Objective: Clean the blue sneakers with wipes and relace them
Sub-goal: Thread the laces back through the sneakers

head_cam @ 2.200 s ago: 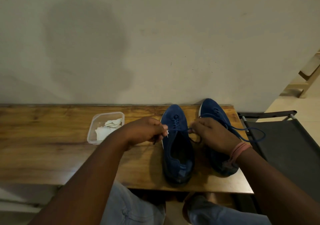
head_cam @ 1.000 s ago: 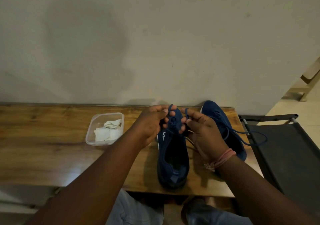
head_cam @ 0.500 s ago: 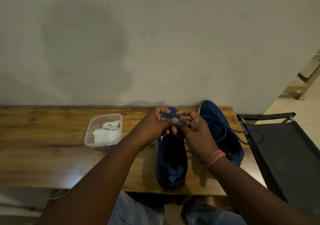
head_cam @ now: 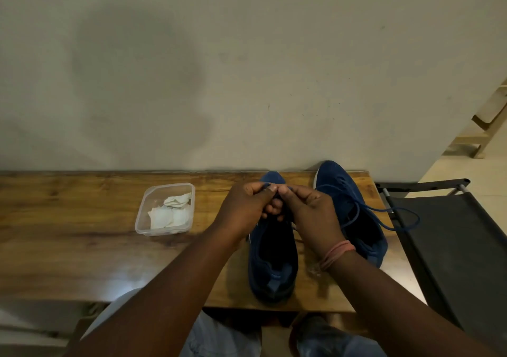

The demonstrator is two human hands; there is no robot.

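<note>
Two blue sneakers stand side by side on the wooden table (head_cam: 68, 247), toes toward the wall. Over the front of the nearer sneaker (head_cam: 273, 257), my left hand (head_cam: 247, 208) and my right hand (head_cam: 310, 211) meet fingertip to fingertip. Both pinch that shoe's blue lace above the eyelets; the lace itself is mostly hidden by my fingers. The other sneaker (head_cam: 348, 205) sits to the right, and its loose blue lace (head_cam: 397, 219) loops out past the table's right edge.
A clear plastic tub (head_cam: 142, 219) with crumpled white wipes (head_cam: 171, 211) stands left of the shoes. A black folding chair (head_cam: 452, 247) is close against the table's right end. The wall runs along the table's far edge. My knees show below the front edge.
My hands went from holding lace ends apart at the shoe's sides to meeting over its front. The nearer sneaker shifted slightly left.
</note>
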